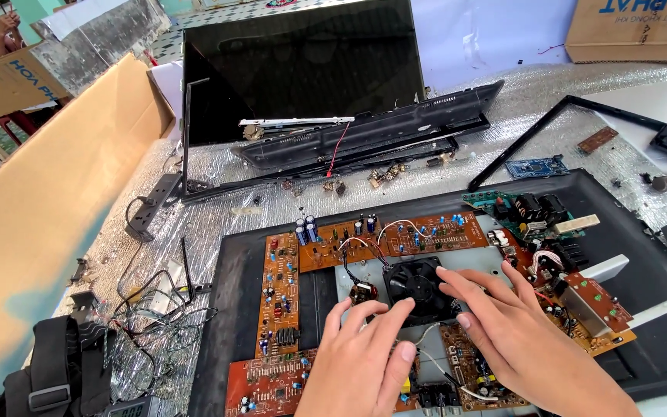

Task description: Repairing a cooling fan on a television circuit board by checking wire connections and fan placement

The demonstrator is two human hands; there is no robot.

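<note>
Head view. Both hands are lying flat, fingers spread, gripping nothing. The left hand (364,351) is resting with its fingertips at the lower edge of the fan (417,284); the right hand (515,332) is touching the fan's right side. The fan is sitting on a grey plate (472,259) at the centre of a black tray (233,309), ringed by brown circuit boards (279,297). A dark panel (295,66) is standing behind on the foil-covered desk (218,216); loose wires (148,316) are lying to the left.
</note>
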